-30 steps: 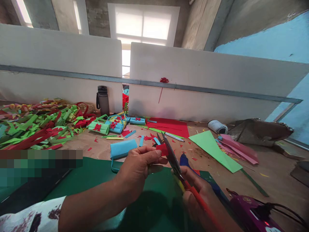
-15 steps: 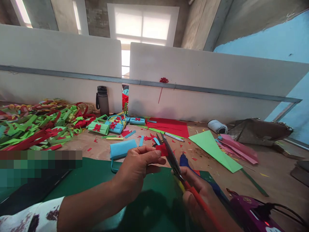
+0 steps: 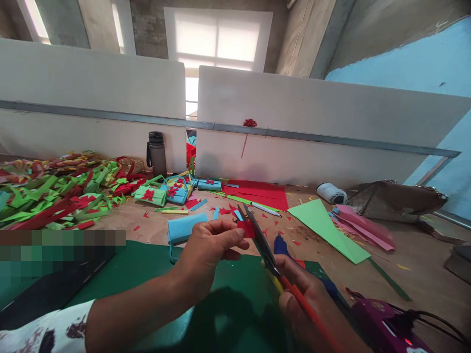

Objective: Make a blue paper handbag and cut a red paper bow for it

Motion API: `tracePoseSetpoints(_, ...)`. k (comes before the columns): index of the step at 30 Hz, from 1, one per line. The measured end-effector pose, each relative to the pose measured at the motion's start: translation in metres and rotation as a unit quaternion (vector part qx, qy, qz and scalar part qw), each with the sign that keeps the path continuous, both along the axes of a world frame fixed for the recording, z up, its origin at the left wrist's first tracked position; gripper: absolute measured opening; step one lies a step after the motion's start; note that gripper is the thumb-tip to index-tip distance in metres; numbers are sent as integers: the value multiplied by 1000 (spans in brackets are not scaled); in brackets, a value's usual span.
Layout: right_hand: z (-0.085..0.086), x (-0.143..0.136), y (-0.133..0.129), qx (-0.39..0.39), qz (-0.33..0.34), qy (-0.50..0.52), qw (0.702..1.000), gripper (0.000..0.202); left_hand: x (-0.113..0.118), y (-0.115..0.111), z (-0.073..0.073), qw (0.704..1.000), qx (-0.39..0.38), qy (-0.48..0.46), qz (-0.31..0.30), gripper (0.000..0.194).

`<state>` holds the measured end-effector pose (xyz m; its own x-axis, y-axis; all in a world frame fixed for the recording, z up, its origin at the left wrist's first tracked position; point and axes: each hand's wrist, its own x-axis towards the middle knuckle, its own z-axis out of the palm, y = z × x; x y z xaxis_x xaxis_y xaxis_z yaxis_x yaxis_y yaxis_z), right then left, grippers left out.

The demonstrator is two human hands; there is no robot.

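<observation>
Between thumb and fingers, my left hand (image 3: pixel 208 252) pinches a small piece of red paper (image 3: pixel 247 229). My right hand (image 3: pixel 303 289) grips scissors (image 3: pixel 263 242) with orange-red handles, their blades parted and right at the paper's right side. Whether the blades touch the paper, I cannot tell. Just behind my left hand lies a folded blue paper purse (image 3: pixel 186 227) with a strap. A blue glue gun (image 3: pixel 280 245) rests behind my right hand, partly hidden by it. Under both hands spreads a dark green mat (image 3: pixel 147 274).
Finished paper purses with red bows (image 3: pixel 149 195) stand near a dark bottle (image 3: pixel 157 154). A heap of cut paper strips (image 3: pixel 84 189) fills the left. To the right are green paper (image 3: pixel 327 228), a thread spool (image 3: pixel 331 193), a brown bag (image 3: pixel 397 198) and a purple power strip (image 3: pixel 386 326).
Both hands stay in nearly the same place. My left hand's fingers have curled in slightly, and the red paper is tilted a little differently beside the blades.
</observation>
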<state>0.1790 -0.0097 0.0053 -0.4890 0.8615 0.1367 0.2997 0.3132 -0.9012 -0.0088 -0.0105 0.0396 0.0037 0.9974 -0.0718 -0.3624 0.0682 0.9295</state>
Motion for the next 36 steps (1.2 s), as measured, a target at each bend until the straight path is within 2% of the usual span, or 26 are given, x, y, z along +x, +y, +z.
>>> tracePoseSetpoints(5, -3, 0, 2, 3, 22, 6, 1000, 64, -2, 0, 1, 1000, 8, 26, -4, 14)
tracePoseSetpoints(11, 0, -2, -1, -28, 26, 19, 999, 64, -6, 0, 2, 998, 26, 54, -18, 11)
tracePoseSetpoints(15, -1, -1, -1, -19, 9, 15, 1000, 65, -8, 1, 2, 997, 34, 72, -25, 11)
tracePoseSetpoints(21, -2, 1, 2, -66, 53, 17, 996, 65, -14, 5, 4, 994, 41, 90, -50, 11)
tracePoseSetpoints(26, -1, 0, 1, -71, 51, 11, 996, 67, -17, 8, 6, 991, 49, 104, -73, 11)
tracePoseSetpoints(32, -3, 0, 3, -60, 8, 15, 998, 68, -17, 11, 8, 991, 50, 91, -88, 12)
tracePoseSetpoints(36, -3, 0, 3, -65, 29, 18, 997, 64, -17, 11, 7, 988, 64, 103, -91, 13)
